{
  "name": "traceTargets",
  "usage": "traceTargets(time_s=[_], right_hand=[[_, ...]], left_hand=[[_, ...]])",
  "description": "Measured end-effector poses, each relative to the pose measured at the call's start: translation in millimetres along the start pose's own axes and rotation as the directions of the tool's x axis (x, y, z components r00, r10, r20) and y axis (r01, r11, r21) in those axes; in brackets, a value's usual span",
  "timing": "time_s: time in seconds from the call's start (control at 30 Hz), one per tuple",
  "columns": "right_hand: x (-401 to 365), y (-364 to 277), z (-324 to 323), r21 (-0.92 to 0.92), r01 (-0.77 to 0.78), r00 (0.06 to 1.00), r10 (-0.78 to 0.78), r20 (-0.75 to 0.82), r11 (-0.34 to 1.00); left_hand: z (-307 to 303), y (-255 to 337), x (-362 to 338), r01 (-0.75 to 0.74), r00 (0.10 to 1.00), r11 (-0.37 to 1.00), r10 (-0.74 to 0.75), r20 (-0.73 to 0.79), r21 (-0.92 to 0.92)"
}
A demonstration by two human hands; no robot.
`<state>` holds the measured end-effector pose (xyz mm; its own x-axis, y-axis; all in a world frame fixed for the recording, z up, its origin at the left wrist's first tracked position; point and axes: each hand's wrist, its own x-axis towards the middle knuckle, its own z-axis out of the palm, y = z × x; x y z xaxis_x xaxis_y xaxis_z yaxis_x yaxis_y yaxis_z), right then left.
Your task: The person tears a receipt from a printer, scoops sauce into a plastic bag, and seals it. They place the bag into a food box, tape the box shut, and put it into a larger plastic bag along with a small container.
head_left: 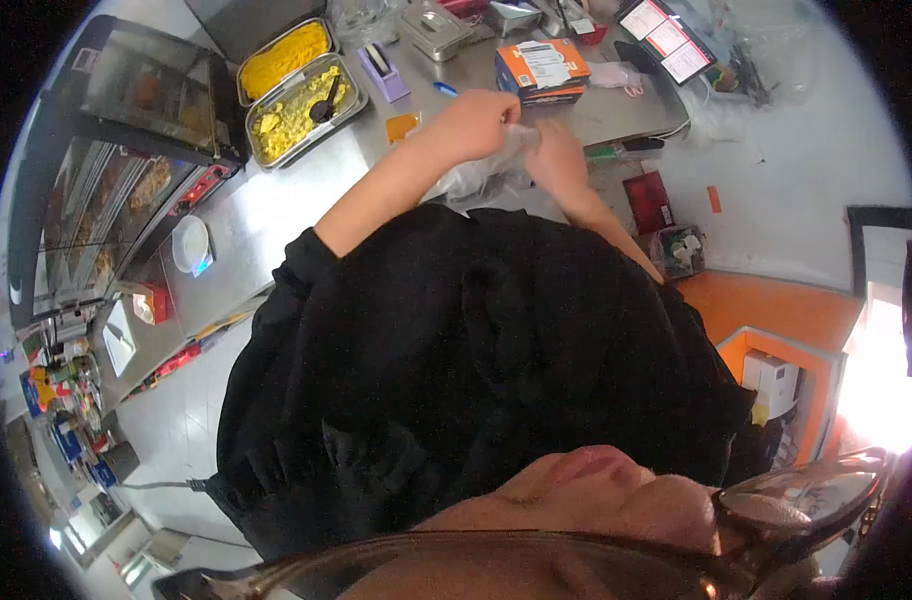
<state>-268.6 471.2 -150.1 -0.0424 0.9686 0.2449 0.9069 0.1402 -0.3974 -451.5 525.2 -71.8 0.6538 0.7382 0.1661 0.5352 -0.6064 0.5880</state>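
Note:
A clear plastic bag point(488, 172) hangs between my two hands, close in front of my black top. My left hand point(484, 122) has its fingers closed at the bag's upper edge. On the other side, my right hand point(558, 160) pinches the bag with bent fingers. What the bag contains, if anything, I cannot make out. Just beyond the hands stands an orange and white cardboard box point(543, 68) with a printed label. A blue pen point(445, 89) lies by my left hand, and a purple tape dispenser point(384, 73) is farther left.
Two metal trays of yellow food, one tray point(354, 104) with a dark scoop inside, stand left on the steel counter point(321, 172). A glass display case point(126, 150) is at far left. A lidded metal container point(436, 30) stands at the back, a tablet-like screen point(668, 40) at right.

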Motion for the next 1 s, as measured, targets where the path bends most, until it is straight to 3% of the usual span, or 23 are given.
traceTargets(time_s=[0.03,0.1,0.2,0.27,0.3,0.33,0.37,0.4,0.43,0.5,0.57,0.6,0.63,0.7,0.77,0.83,0.87,0.9,0.93,0.97,1.0], right_hand=[[6,19,-2,-0.033,-0.1,0.984,0.104,0.145,0.994],[-8,33,-43,-0.189,-0.125,0.962,0.165,0.216,0.974],[-36,77,-68,-0.33,-0.148,0.849,0.291,0.44,0.932],[-30,126,-102,-0.375,-0.144,0.81,0.326,0.487,0.916],[-25,160,-131,-0.383,-0.17,0.813,0.349,0.467,0.908],[-21,189,-162,-0.388,-0.202,0.857,0.354,0.374,0.899],[12,119,-234,-0.593,-0.341,0.782,0.571,0.252,0.73],[21,97,-279,-0.608,-0.409,0.841,0.539,0.039,0.681],[10,88,-308,-0.531,-0.411,0.91,0.367,-0.193,0.741],[-12,75,-332,-0.439,-0.279,0.859,0.018,-0.511,0.854],[-25,104,-305,-0.473,-0.269,0.932,0.103,-0.347,0.839],[-34,133,-281,-0.495,-0.284,0.958,0.223,-0.18,0.821],[-42,152,-264,-0.498,-0.308,0.947,0.314,-0.075,0.811],[-58,153,-258,-0.44,-0.36,0.922,0.386,-0.031,0.823],[-63,148,-268,-0.338,-0.409,0.912,0.396,-0.111,0.848],[-75,151,-258,-0.214,-0.435,0.898,0.402,-0.182,0.875],[-85,162,-237,-0.143,-0.457,0.887,0.437,-0.151,0.878],[-104,178,-210,-0.081,-0.491,0.869,0.482,-0.109,0.867],[-124,200,-171,-0.049,-0.565,0.824,0.566,0.018,0.824],[-148,226,-127,-0.054,-0.643,0.75,0.642,0.158,0.764],[-174,249,-83,-0.085,-0.707,0.655,0.696,0.295,0.702]], left_hand=[[-5,-7,3,0.095,0.994,0.989,-0.087,-0.072,0.115],[-14,-37,8,0.307,0.939,0.904,-0.237,-0.25,0.296],[-7,-76,21,0.318,0.948,0.91,-0.305,-0.089,0.268],[15,-94,54,0.163,0.981,0.922,-0.189,0.041,0.351],[3,-86,75,0.121,0.99,0.927,-0.14,0.03,0.354],[-23,-69,105,0.079,0.996,0.93,-0.088,0.009,0.36],[-38,-60,142,0.013,0.966,0.901,0.101,-0.239,0.433],[-38,-48,149,-0.128,0.924,0.927,0.24,-0.296,0.352],[-35,-32,143,-0.27,0.861,0.923,0.359,-0.36,0.275],[-18,0,106,-0.54,0.685,0.829,0.532,-0.498,0.142],[50,11,76,-0.347,0.909,0.932,0.361,-0.207,0.103],[84,15,63,-0.246,0.966,0.96,0.254,-0.049,0.138],[79,12,100,-0.174,0.983,0.982,0.177,-0.043,0.072],[63,-3,167,0.002,1.0,0.999,-0.001,0.013,-0.041],[100,-5,140,0.294,0.937,0.94,-0.246,0.249,-0.175],[-14,57,174,0.088,0.994,0.976,-0.098,-0.042,-0.199],[-7,57,163,-0.14,0.977,0.92,0.068,-0.204,-0.367],[17,52,145,-0.374,0.904,0.791,0.196,-0.379,-0.485],[50,51,126,-0.467,0.87,0.854,0.396,-0.295,-0.23],[83,50,107,-0.586,0.793,0.81,0.577,-0.196,0.018],[188,-25,67,-0.443,0.864,0.864,0.483,0.146,-0.239]])
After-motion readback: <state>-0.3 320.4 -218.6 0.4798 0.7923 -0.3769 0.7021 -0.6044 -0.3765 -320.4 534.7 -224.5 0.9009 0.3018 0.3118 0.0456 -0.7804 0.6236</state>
